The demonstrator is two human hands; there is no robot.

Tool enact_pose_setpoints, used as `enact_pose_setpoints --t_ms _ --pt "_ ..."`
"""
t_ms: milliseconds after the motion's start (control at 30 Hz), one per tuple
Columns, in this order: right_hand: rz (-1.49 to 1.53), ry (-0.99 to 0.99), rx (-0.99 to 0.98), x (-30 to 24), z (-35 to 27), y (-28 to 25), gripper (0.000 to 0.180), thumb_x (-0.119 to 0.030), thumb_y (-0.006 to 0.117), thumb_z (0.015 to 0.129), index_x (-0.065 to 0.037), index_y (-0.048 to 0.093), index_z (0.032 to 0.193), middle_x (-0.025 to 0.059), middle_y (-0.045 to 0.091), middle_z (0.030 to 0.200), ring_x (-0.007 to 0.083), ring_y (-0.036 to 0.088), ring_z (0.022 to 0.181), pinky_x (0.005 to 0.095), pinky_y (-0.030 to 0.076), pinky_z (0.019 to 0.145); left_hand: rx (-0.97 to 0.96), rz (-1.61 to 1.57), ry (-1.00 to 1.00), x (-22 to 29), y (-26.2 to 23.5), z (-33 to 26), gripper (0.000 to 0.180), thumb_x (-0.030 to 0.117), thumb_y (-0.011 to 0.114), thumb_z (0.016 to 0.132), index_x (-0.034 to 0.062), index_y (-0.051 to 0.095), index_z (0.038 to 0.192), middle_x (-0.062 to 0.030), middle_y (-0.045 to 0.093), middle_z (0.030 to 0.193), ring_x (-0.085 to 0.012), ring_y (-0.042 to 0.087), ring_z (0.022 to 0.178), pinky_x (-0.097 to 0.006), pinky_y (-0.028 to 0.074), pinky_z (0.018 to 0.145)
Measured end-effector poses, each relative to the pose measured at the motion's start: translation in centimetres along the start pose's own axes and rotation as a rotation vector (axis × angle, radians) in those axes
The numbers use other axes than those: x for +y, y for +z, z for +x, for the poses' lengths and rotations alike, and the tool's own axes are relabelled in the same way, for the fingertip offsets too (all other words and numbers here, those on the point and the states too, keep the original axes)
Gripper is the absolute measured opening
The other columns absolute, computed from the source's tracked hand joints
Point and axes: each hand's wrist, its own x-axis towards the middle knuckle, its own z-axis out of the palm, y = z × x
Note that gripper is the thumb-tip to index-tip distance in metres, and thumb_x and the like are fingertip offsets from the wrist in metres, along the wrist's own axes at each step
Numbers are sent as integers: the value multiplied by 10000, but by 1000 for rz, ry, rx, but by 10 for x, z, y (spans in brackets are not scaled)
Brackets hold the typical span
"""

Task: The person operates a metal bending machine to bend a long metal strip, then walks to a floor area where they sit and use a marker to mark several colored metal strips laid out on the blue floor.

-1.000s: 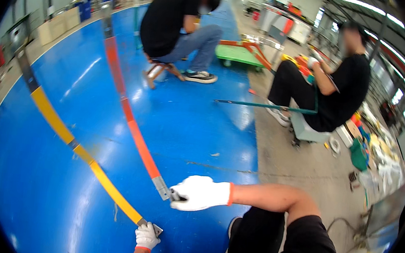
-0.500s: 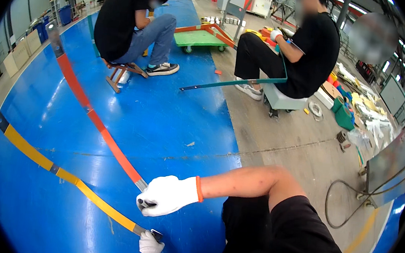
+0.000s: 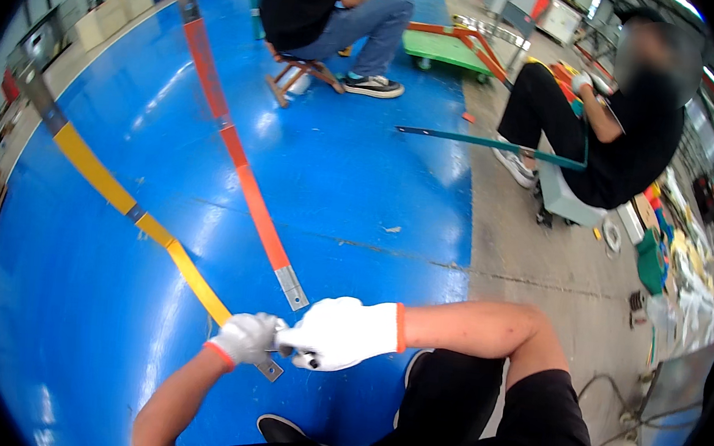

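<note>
My left hand [image 3: 245, 338], in a white glove with an orange cuff, is closed over the lower part of a long yellow-wrapped metal bar [image 3: 197, 280]. Its fingers meet those of my gloved right hand [image 3: 345, 334]; what they pinch is too hidden to make out. My right hand is closed around a small dark rod-like object [image 3: 308, 360], of which only the black end shows. Past my left hand, the bar's bare metal end with a hole sticks out. A red-wrapped metal bar [image 3: 250, 188] lies just beyond my right hand, its bare end near the glove.
A seated person [image 3: 323, 29] sits on a wooden folding stool ahead. Another person [image 3: 627, 145] at the right sits on a wheeled box with a green bar [image 3: 491, 145] across the lap. A green wheeled platform [image 3: 448, 50] stands between them. A cable [image 3: 606, 381] lies at the right.
My hands have come together; the left has moved up from the near end of the yellow bar to beside the right. The view has shifted, so the surroundings appear further right and higher.
</note>
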Motion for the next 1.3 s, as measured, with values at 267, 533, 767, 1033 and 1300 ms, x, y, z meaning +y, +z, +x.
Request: enact_pose_setpoints --t_ms 267,533,767,1033,1300 --pt "-111 195 -308 3 -5 3 197 -273 567 966 -141 660 1080 124 666 737 339 694 700 459 548 620 -93 -31 455 68 65 33 522 268 789 743 23 559 1143 -201 715 978 -369 734 881 -468 585 739" --pt "-35 285 -424 4 3 0 292 -296 563 962 -110 643 1172 168 688 837 352 710 819 478 562 711 -144 -1 380 48 54 22 507 271 800 776 26 570 1157 -201 705 1050 -343 733 940 -445 593 754" --pt "-10 309 -424 0 8 -2 293 -315 567 961 -114 633 1163 157 681 828 350 702 819 464 560 735 -52 -21 324 35 61 25 470 260 792 777 19 574 1117 -199 699 992 -350 737 881 -448 587 709" --pt "-94 258 -337 -1 0 -4 308 -337 598 971 -120 647 1183 126 688 797 323 712 752 452 563 646 -127 31 317 37 57 26 470 298 785 796 16 589 1116 -194 698 994 -348 735 907 -433 590 736" --pt "-71 225 -274 9 -4 5 310 -323 622 933 -83 670 1124 159 709 911 362 704 866 480 549 717 -235 15 257 41 54 33 468 307 766 806 23 564 1118 -218 699 1087 -364 722 991 -464 585 795"
